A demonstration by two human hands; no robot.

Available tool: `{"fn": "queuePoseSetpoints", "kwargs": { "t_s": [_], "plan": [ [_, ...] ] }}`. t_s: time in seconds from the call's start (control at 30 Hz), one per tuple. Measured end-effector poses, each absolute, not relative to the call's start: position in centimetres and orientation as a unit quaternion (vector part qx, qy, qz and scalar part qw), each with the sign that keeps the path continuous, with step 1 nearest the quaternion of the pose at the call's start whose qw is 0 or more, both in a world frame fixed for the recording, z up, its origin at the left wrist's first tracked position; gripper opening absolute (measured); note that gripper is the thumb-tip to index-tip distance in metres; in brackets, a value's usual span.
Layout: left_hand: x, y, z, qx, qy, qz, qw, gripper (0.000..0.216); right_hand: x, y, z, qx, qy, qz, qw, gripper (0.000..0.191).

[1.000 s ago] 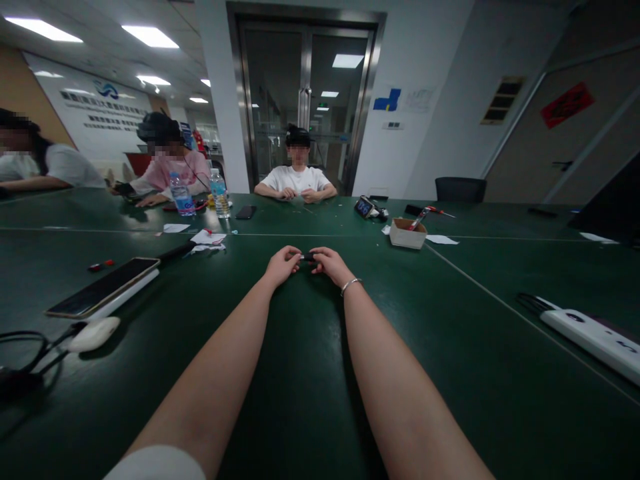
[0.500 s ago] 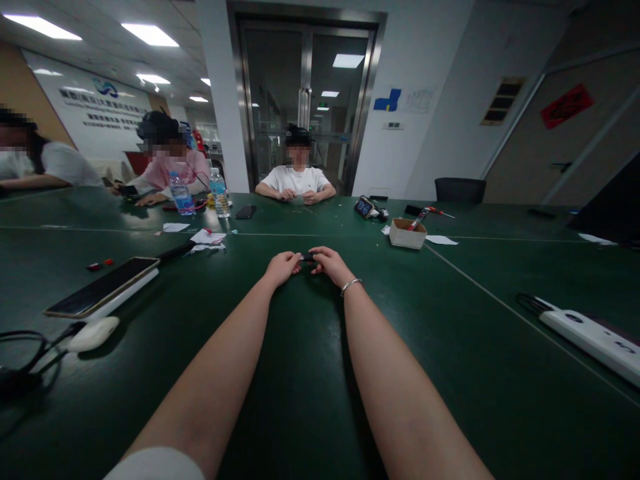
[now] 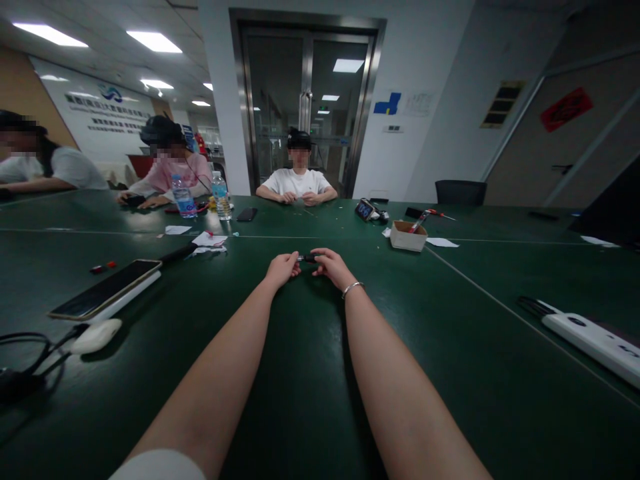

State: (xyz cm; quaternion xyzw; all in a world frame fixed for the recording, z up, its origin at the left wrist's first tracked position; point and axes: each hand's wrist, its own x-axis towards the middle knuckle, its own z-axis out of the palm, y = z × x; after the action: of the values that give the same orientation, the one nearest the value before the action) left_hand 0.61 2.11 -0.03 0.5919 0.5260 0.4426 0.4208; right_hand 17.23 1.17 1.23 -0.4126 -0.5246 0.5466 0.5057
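Both arms reach forward over the green table (image 3: 310, 347). Between the hands, close above the tabletop, lies a small dark stick-like object (image 3: 309, 258) with a shiny silver part towards its left; its exact kind is too small to tell. My left hand (image 3: 283, 270) is closed, thumb and fingers pinching the left end. At the other end, my right hand (image 3: 331, 265) grips the dark part with thumb and index finger, the other fingers curled below. A silver bracelet (image 3: 353, 289) circles my right wrist.
Left are a phone (image 3: 107, 288) on a white block, a white rounded device (image 3: 97, 337) with black cables, and two bottles (image 3: 220, 197). A small box (image 3: 408, 237) holds tools ahead right. At right lies a white power strip (image 3: 590, 337). A person (image 3: 299, 181) sits opposite; others sit left.
The view has shifted slightly, so the surroundings appear a little lower and to the right. More of the silver part shows between my hands, which stay in nearly the same place.
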Motion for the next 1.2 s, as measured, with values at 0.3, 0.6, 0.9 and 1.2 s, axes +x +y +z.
{"fn": "queuePoseSetpoints", "kwargs": {
  "t_s": [0.3, 0.6, 0.9, 1.2],
  "plan": [
    [0.5, 2.4, -0.5, 0.621, 0.519, 0.429, 0.401, 0.041, 17.1, 1.2, 1.1, -0.408, -0.549, 0.537, 0.494, 0.019],
    [0.5, 2.1, -0.2, 0.617, 0.512, 0.435, 0.409, 0.035, 17.2, 1.7, 0.6, -0.414, -0.553, 0.534, 0.488, 0.016],
    [0.7, 1.1, 0.7, 0.599, 0.483, 0.462, 0.442, 0.019, 17.2, 1.7, 0.6, -0.438, -0.538, 0.528, 0.49, 0.01],
    [0.6, 0.6, 0.9, 0.62, 0.447, 0.48, 0.431, 0.025, 17.2, 1.5, 0.7, -0.437, -0.541, 0.529, 0.487, 0.009]
  ]
}}
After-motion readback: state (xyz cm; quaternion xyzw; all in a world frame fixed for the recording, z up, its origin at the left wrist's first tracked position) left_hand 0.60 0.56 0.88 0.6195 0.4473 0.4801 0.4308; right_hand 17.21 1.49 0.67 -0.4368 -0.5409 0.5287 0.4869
